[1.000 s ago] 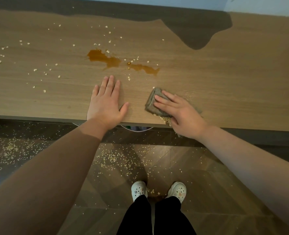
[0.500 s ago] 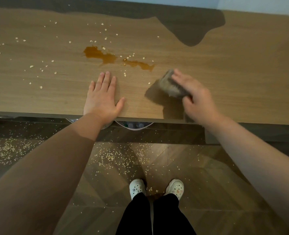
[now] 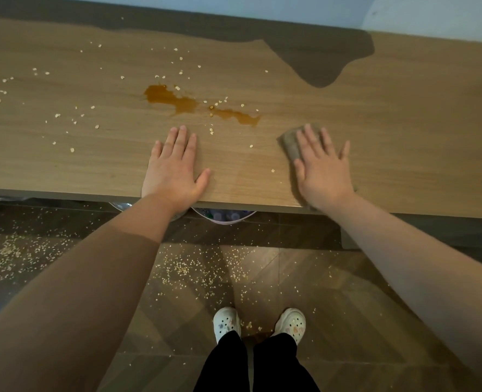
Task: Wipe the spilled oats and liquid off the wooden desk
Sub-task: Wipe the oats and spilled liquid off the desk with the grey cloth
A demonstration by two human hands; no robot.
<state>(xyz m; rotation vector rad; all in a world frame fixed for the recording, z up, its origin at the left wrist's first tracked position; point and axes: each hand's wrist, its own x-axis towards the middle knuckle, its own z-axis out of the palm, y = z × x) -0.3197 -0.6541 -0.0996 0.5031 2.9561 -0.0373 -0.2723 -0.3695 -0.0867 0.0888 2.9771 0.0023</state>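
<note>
**Cloth down at near edge, spill not wiped yet**

Left hand [image 3: 175, 168]: flat on the surface [image 3: 403, 131] at the near edge, palm down. Its fingers [image 3: 182, 140] are straight and close together, thumb out to the side, holding nothing.

Right hand [image 3: 323, 168]: also flat, palm down, fingers spread wide and straight. It presses a grey-brown cloth [image 3: 289, 142] onto the surface. Only the cloth's left part and far corner show; the rest is under the hand.

Liquid [image 3: 172, 100]: amber, two puddles about midway between the near and far edges. The bigger one lies beyond the left hand, the smaller one toward the cloth. The cloth is near the smaller puddle, not touching it.

Oats [image 3: 57, 115]: loose flakes across the left half of the surface, out toward the left end and the far edge. Some lie around the puddles, a couple between the hands by the near edge.

Floor [image 3: 333, 306]: many more flakes below the near edge. The person stands there in white clogs [image 3: 226, 321] and black trousers [image 3: 225, 366].
</note>
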